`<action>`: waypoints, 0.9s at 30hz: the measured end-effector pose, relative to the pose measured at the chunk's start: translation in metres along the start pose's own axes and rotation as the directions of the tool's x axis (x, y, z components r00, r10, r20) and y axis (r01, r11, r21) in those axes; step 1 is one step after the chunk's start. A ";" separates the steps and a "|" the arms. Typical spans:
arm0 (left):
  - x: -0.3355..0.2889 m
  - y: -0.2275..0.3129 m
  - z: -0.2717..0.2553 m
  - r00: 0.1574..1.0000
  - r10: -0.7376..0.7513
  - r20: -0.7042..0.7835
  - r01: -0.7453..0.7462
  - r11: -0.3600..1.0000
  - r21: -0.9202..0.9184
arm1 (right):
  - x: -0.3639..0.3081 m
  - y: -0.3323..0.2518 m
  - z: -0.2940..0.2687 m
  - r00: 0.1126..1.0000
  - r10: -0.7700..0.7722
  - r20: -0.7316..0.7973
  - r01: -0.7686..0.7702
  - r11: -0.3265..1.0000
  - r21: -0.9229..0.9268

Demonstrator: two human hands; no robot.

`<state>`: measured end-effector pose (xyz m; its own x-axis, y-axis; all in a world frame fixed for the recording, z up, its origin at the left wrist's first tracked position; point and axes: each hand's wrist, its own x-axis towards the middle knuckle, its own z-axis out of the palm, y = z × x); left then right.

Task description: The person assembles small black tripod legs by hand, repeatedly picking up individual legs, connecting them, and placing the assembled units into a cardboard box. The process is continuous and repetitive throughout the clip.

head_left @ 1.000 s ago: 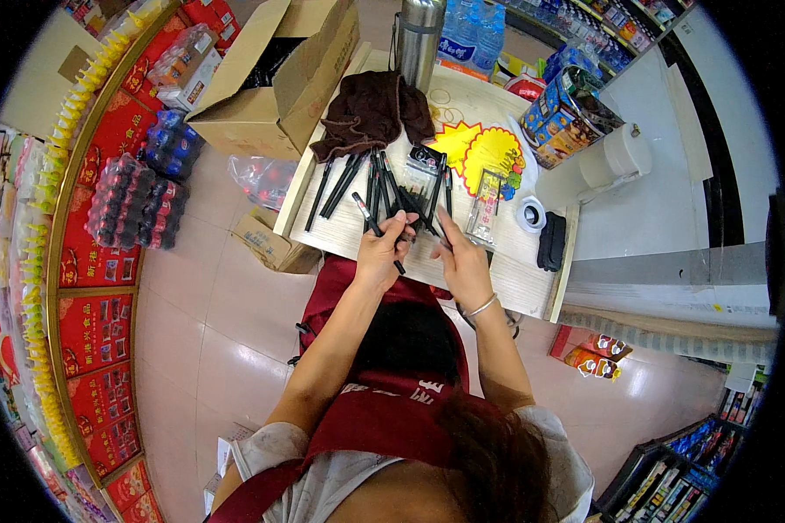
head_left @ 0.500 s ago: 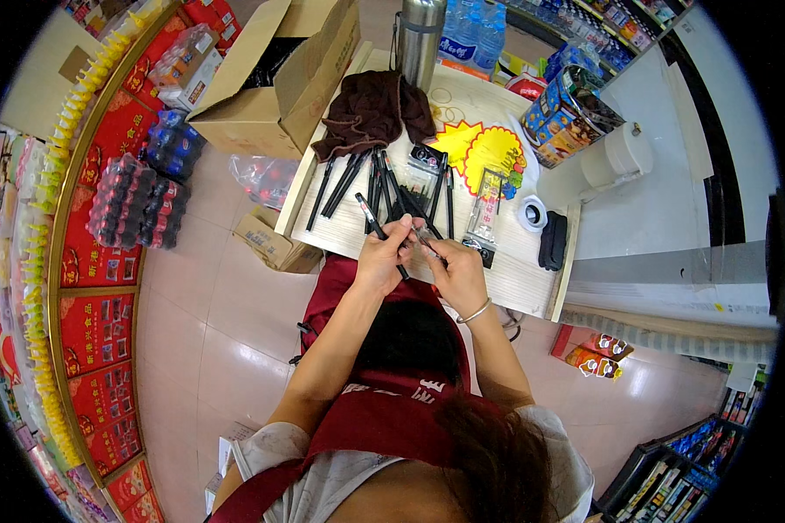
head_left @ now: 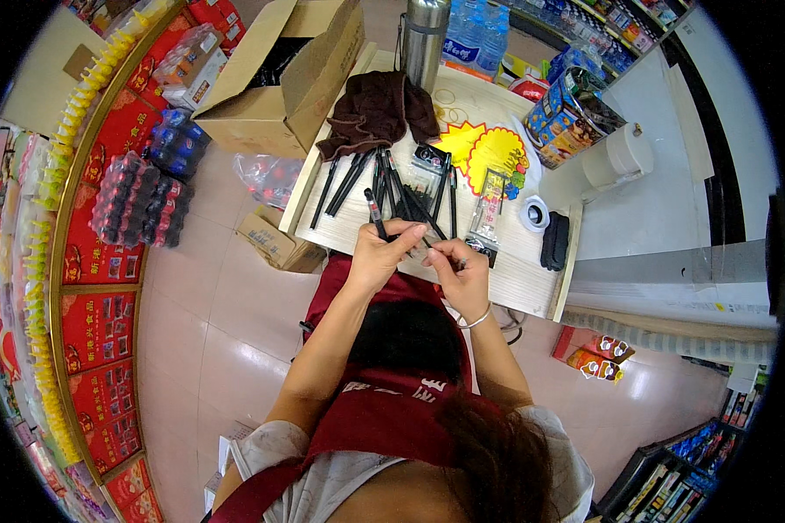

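My left hand (head_left: 382, 260) is closed around a black pen (head_left: 374, 213), whose upper end sticks up past the fingers. Close beside it, my right hand (head_left: 462, 281) pinches something small and thin between thumb and fingers; the fingers hide most of it. Both hands are just over the near edge of the small wooden table (head_left: 340, 231). Beyond them, several more black pens (head_left: 344, 188) lie loosely spread, some crossing. A clear narrow case (head_left: 488, 206) with a dark end lies near my right hand, and another clear case (head_left: 425, 170) sits among the pens.
Behind the pens are a brown cloth (head_left: 371, 113), a steel flask (head_left: 423, 44) and yellow tags (head_left: 495, 159). A white tape roll (head_left: 534, 213), a black pouch (head_left: 554, 241) and a blue tub (head_left: 571, 118) stand right. An open carton (head_left: 253, 122) is at the left.
My hands have shifted slightly, the left turning with its thumb now reaching toward the right. The pen in the left hand sits a little lower and further right. The loose pens have not moved.
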<state>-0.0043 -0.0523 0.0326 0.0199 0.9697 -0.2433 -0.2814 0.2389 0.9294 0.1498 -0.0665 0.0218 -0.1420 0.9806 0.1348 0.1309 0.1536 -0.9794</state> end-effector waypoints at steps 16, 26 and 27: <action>0.001 -0.005 -0.013 0.996 -0.088 0.013 0.086 0.905 -0.417 | 0.003 -0.004 -0.008 0.964 0.264 0.017 -0.245 0.867 0.433; 0.004 -0.020 -0.037 0.993 -0.120 0.019 0.101 0.729 -0.677 | 0.007 0.003 -0.023 0.947 0.320 -0.024 -0.231 0.731 0.642; 0.004 -0.022 -0.042 0.991 -0.135 -0.007 0.093 0.718 -0.689 | 0.007 0.004 -0.027 0.944 0.325 -0.057 -0.214 0.736 0.642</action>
<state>-0.0379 -0.0554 -0.0002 0.0508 0.9283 -0.3684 -0.8618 0.2271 0.4536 0.1763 -0.0559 0.0228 -0.0353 0.9826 -0.1822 -0.5027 -0.1750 -0.8465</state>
